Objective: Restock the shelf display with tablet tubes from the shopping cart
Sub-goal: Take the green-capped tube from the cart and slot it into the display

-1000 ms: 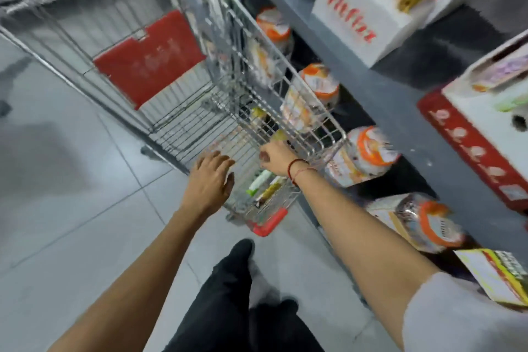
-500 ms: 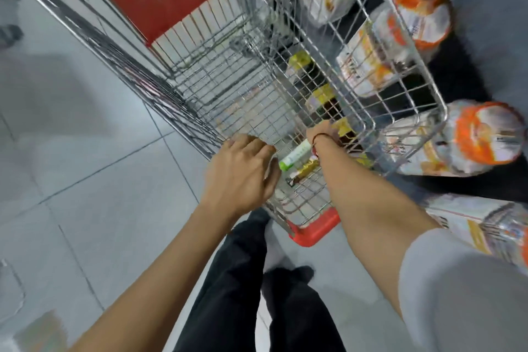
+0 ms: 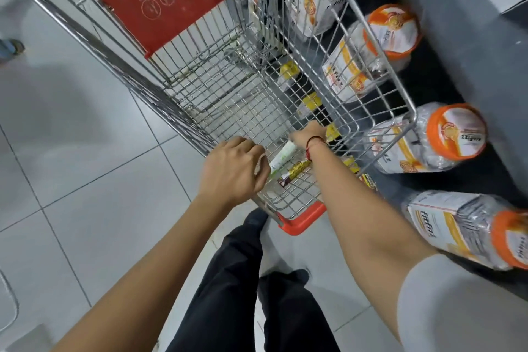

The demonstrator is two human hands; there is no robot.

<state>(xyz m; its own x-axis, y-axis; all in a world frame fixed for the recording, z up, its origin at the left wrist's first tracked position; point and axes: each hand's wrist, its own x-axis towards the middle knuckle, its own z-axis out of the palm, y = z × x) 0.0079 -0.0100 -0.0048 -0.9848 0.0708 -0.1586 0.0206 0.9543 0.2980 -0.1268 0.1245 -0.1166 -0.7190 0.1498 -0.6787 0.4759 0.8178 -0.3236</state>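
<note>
A wire shopping cart point(image 3: 371, 46) stands in front of me, beside the shelf. On its mesh floor near the front corner lie a white and green tablet tube point(image 3: 281, 156) and a brown and gold tube point(image 3: 295, 171). My right hand point(image 3: 307, 134) reaches down into the basket, and its fingers meet the upper end of the white and green tube. The back of the hand hides the grip. My left hand point(image 3: 234, 168) is curled over the cart's near rim, just left of the tubes.
A grey shelf point(image 3: 471, 60) runs along the right. Under it lie clear jars with orange lids point(image 3: 454, 134). The cart has a red seat flap point(image 3: 165, 0) and an orange corner bumper point(image 3: 303, 217). Small yellow items point(image 3: 311, 101) show through the mesh. Grey floor tiles point(image 3: 85, 180) lie to the left.
My view has tipped down and closer over the cart. My right hand has gone deeper into the basket, down to the white and green tube. My left hand stays on the rim.
</note>
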